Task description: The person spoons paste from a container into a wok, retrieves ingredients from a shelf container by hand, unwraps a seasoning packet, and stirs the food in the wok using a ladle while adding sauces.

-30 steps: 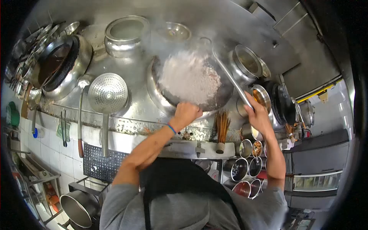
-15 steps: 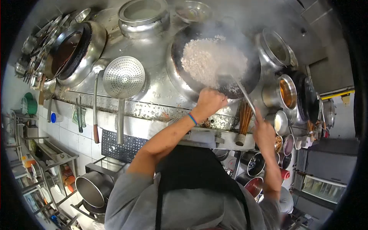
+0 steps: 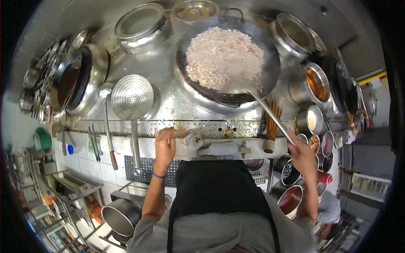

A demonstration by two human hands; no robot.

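A large black wok [image 3: 270, 63] sits on the stove, holding a wide heap of pale chopped food [image 3: 223, 52]. My right hand [image 3: 301, 155] is closed round the handle of a metal ladle [image 3: 272, 114], whose head rests at the near side of the food. At the counter's front edge, my left hand [image 3: 166, 141] is raised beside a crumpled cloth [image 3: 193, 141], apart from the wok. Its fingers look bent, and whether they hold anything is unclear.
A perforated strainer [image 3: 132, 97] and a long-handled ladle [image 3: 108, 126] lie left of the wok. A bamboo brush [image 3: 272, 122] stands right. Metal pots [image 3: 313, 120] and sauce bowls line the right side. A folded cloth [image 3: 223, 149] hangs at the front edge. Another person [image 3: 329, 208] is at lower right.
My left hand has left the wok's near rim and moved left and back to the counter edge. The steam has thinned, the food is spread wider, and the ladle head has shifted slightly left.
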